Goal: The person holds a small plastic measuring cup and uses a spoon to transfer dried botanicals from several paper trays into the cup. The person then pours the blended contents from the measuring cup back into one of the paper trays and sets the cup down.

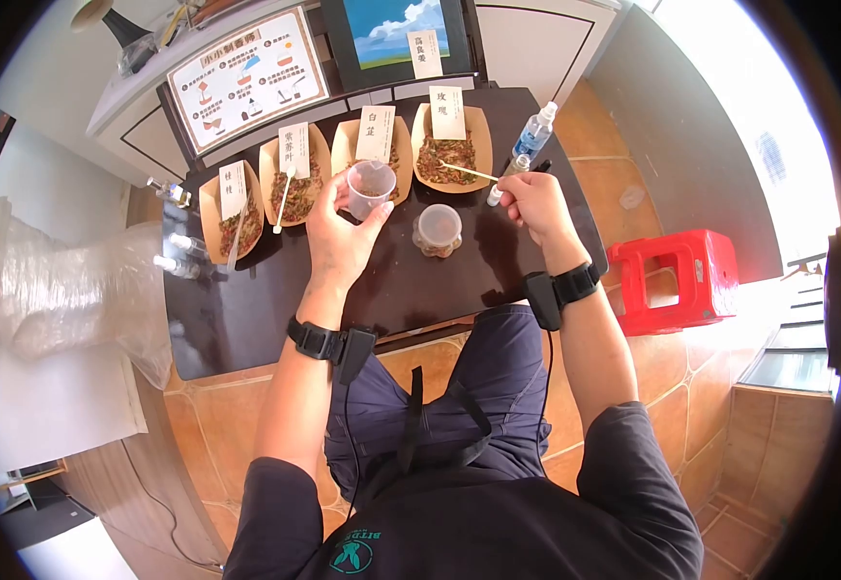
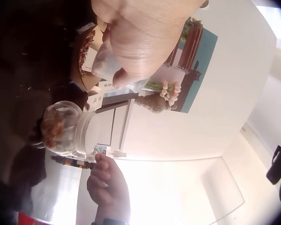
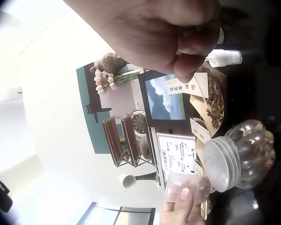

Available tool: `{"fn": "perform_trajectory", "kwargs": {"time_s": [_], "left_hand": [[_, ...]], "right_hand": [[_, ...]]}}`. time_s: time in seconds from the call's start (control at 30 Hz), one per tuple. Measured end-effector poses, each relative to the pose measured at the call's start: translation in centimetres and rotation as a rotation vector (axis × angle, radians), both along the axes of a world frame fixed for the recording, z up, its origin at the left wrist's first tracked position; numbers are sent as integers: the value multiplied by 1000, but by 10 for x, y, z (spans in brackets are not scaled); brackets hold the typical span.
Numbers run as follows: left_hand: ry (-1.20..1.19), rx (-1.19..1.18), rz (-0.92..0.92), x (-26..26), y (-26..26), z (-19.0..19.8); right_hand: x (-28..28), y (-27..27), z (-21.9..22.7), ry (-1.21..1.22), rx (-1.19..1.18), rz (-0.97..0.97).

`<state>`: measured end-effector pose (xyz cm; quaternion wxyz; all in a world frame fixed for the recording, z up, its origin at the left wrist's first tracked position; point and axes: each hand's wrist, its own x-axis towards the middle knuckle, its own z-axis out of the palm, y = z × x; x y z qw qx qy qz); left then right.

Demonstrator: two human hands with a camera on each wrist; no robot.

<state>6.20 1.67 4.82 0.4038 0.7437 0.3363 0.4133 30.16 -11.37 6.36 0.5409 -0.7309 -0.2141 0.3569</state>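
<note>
My left hand point(image 1: 339, 237) grips a small translucent plastic cup point(image 1: 372, 190) with some brownish dried bits in it. Between the thumb and fingers of my right hand point(image 1: 542, 208) is a thin pale spoon point(image 1: 473, 173), its far end over the dried petals and leaves in the rightmost paper tray point(image 1: 484, 159). A rounded, ribbed clear jar point(image 3: 253, 152) stands on the table between my hands, with dried pieces inside and a pale, round top point(image 1: 440, 224). In the right wrist view, my fingers hide the spoon.
Several paper trays point(image 1: 267, 188) of dried herbs with label cards line the dark table point(image 1: 343, 295). A spray bottle point(image 1: 537, 132) and smaller bottles stand by my right hand; more small bottles point(image 1: 188, 244) are at the left edge. A red stool point(image 1: 710, 275) stands right of the table.
</note>
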Motion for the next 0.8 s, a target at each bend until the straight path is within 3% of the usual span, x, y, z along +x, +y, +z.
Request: {"fn": "perform_trajectory", "kwargs": {"time_s": [0.27,0.5,0.7,0.77,0.8], "left_hand": [[51,-14,-24,28,14,2],[114,38,-29,50,13,9],[37,-42,-93,52,5,19],[26,-54,-101,49,3,19],[14,-65,-112,47,3,19]], "right_hand": [[6,-8,12,114,114,-28],[-3,-15,53,55,178,17],[-35,-13,70,-368,114,150],[-40,-13,70,-915,246,272],[-44,-14,75,-883,248,255]]}}
